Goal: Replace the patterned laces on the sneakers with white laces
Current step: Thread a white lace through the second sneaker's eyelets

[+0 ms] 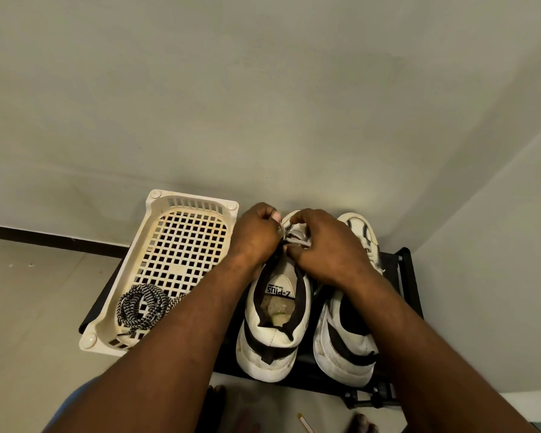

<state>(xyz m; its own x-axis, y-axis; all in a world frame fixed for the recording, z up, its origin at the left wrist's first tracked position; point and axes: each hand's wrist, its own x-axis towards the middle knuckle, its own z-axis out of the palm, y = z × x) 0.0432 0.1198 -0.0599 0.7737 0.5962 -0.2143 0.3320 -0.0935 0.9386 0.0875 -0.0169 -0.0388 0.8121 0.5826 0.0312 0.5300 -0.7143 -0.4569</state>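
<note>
Two white sneakers with black trim stand side by side on a low black rack (pixel 406 276), heels toward me. Over the left sneaker (pixel 272 326) both hands work at the lacing. My left hand (pixel 256 234) has its fingers curled and pinches a white lace (pixel 299 242) near the toe end. On the other side of the tongue, my right hand (pixel 325 245) pinches the same lace. The right sneaker (pixel 347 339) carries white lacing near its toe. The black-and-white patterned laces (pixel 144 307) lie coiled in the cream basket.
The cream plastic basket (pixel 181 245) with a grid floor sits on the rack's left part, overhanging its edge. A wall rises right behind the rack and another stands at the right. On the floor below lie a small yellow-white stick (pixel 306 425) and my feet.
</note>
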